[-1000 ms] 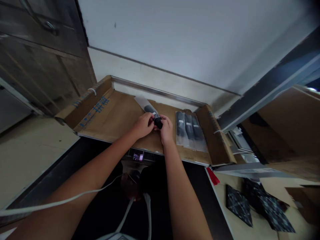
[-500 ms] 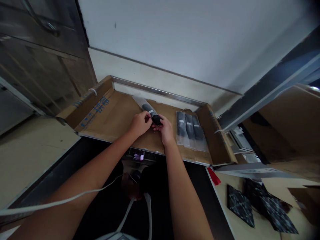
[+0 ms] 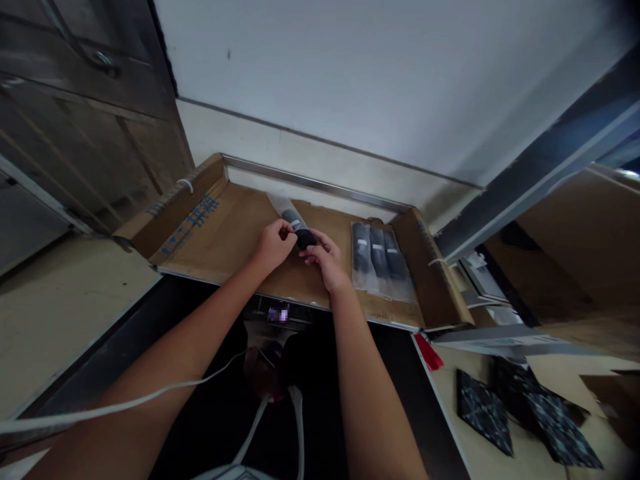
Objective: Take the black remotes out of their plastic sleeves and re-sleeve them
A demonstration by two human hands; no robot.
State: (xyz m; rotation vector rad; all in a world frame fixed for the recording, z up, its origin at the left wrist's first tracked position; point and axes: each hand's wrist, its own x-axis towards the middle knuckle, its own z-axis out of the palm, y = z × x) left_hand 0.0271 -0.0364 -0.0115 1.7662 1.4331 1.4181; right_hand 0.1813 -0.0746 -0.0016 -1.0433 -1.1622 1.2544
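Note:
A rolled black item in a clear plastic sleeve [image 3: 296, 221] with a white label lies slanted between my hands, its black end nearest me. I cannot make out what the item is. My left hand [image 3: 276, 244] pinches the sleeve's edge on the left side, fingers curled. My right hand [image 3: 326, 257] holds the black end from the right, thumb on top and fingers beneath. To the right, several similar sleeved dark items [image 3: 381, 257] lie side by side, each with a small white label.
Cardboard [image 3: 235, 227] lines the tabletop, with folded walls at left and right [image 3: 440, 280]. A wall rises behind it. A lit phone-like screen [image 3: 278, 314] sits below the front edge. A white cable [image 3: 150, 398] crosses my left arm. Dark patterned packs [image 3: 485, 410] lie on the floor.
My left hand has shifted slightly left and toward me along the sleeve. The black end has moved a little left, and my right fingers have changed their hold on it.

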